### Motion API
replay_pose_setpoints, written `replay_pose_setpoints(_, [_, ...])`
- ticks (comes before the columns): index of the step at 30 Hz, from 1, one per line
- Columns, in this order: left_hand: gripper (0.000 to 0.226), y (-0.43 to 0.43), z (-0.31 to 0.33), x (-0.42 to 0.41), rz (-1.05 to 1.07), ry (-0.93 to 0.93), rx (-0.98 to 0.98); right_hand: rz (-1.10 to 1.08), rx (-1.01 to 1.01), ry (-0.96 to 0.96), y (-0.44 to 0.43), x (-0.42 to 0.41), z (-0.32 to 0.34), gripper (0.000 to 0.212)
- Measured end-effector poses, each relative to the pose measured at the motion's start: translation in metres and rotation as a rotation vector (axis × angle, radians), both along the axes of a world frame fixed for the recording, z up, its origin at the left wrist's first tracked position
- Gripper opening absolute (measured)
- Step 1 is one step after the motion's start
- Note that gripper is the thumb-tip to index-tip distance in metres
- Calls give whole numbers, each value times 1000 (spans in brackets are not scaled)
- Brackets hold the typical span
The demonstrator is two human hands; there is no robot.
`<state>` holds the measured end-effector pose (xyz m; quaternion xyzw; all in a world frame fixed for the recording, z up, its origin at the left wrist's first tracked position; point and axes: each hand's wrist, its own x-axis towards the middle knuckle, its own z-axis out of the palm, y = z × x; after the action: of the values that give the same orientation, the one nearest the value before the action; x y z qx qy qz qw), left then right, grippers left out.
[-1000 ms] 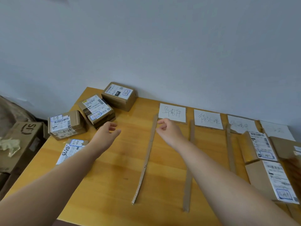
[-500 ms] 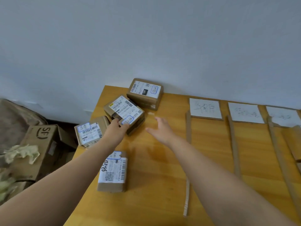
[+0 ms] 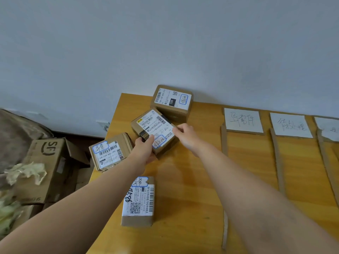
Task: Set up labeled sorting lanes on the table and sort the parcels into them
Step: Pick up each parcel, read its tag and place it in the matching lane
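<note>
Head view: I judge the lanes are laid out and sorting is in hand. My left hand (image 3: 145, 151) grips the near corner of the middle parcel (image 3: 155, 132), thumb on its label and fingers curled under. My right hand (image 3: 185, 136) touches the parcel's right edge with its fingertips; I cannot tell whether it has closed on it. The parcel sits at the table's (image 3: 183, 180) left end, between the back parcel (image 3: 172, 101) and the left parcel (image 3: 110, 153), with the near parcel (image 3: 137, 198) closer to me.

The handwritten tag seems to match the second card (image 3: 290, 126), so the next move calls for a lift clear of its neighbours and a carry right, past the first card (image 3: 243, 121) and the cardboard strip (image 3: 277, 158).

The tabletop is yellow wood against a plain pale wall. On the floor to the left stands an open carton (image 3: 45, 167) with crumpled paper (image 3: 27, 173).
</note>
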<state>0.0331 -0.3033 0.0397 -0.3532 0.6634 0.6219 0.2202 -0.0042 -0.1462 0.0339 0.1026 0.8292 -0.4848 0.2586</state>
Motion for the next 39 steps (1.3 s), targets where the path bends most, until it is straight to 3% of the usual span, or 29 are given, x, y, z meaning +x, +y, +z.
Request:
replay_pose_setpoints(4, [60,1,0,8,-131,43,-112,-147,-198,-44,7,18,1,35])
replay_pose_setpoints(8, [41,9,9,18,-158,150,-86,-271,-295,-32,8,46,-1,29])
replay_pose_setpoints(12, [38,1,20,23,-211,260,-142,-434,-437,5,20,64,8,46])
replay_pose_setpoints(15, [44,-4,27,29,-237,299,-104,-398,-444,32,28,74,19,47])
replay_pose_setpoints(21, [29,-5,41,35,-264,336,114,-462,-520,95,34,86,38,40])
replay_pose_setpoints(28, [22,-10,50,37,-292,467,120,-502,-594,182,38,96,46,38])
replay_pose_setpoints(34, [41,-6,55,43,-326,535,151,-565,-658,263,44,103,46,48])
replay_pose_setpoints(39, [38,-1,56,43,-330,556,156,-545,-657,283,49,103,49,35])
